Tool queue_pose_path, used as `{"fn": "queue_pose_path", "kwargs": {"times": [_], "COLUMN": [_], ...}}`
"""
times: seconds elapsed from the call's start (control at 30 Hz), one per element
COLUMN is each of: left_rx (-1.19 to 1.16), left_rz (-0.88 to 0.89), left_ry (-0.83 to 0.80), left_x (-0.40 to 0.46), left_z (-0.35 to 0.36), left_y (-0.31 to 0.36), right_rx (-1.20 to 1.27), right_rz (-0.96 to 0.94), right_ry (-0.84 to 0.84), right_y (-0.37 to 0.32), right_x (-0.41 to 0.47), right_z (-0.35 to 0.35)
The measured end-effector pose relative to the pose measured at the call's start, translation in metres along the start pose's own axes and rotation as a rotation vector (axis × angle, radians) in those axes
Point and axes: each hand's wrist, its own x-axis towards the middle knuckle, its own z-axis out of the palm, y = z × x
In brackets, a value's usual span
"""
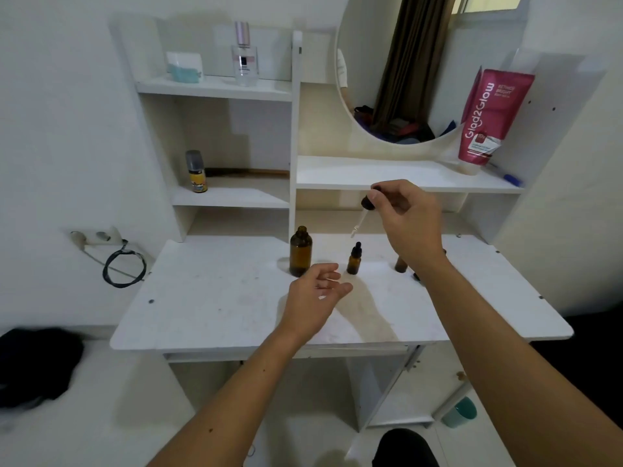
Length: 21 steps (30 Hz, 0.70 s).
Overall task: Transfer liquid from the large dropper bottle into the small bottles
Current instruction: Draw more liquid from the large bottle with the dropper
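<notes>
The large amber dropper bottle (pixel 300 251) stands uncapped on the white desk (pixel 215 298). Just right of it stands a small amber bottle (pixel 354 259) with its black dropper cap on. A second small bottle (pixel 400 264) is mostly hidden behind my right wrist. My right hand (pixel 403 214) pinches the black bulb of the glass dropper (pixel 362 214), its tip tilted down-left above and between the two visible bottles. My left hand (pixel 315 291) hovers open over the desk just in front of the large bottle, holding nothing.
A round mirror (pixel 397 62) and a pink tube (pixel 488 116) stand on the rear shelf, with a blue pen (pixel 509 178) beside them. A perfume bottle (pixel 245 59) and a yellow-labelled bottle (pixel 196 171) sit on the left shelves. A wall socket with a cable (pixel 114 254) is at left.
</notes>
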Motion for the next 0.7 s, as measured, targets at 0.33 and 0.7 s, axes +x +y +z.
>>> {"fn": "queue_pose_path", "kwargs": {"times": [0.33, 0.7], "left_rx": [0.042, 0.127], "left_rz": [-0.041, -0.066], "left_ry": [0.205, 0.186], "left_x": [0.004, 0.032], "left_z": [-0.059, -0.055], "left_y": [-0.003, -0.008], "right_rx": [0.136, 0.152], "right_rz": [0.024, 0.014], "right_ry": [-0.026, -0.067], "right_y": [-0.033, -0.030], "right_x": [-0.001, 0.004], "right_z": [0.049, 0.073]}}
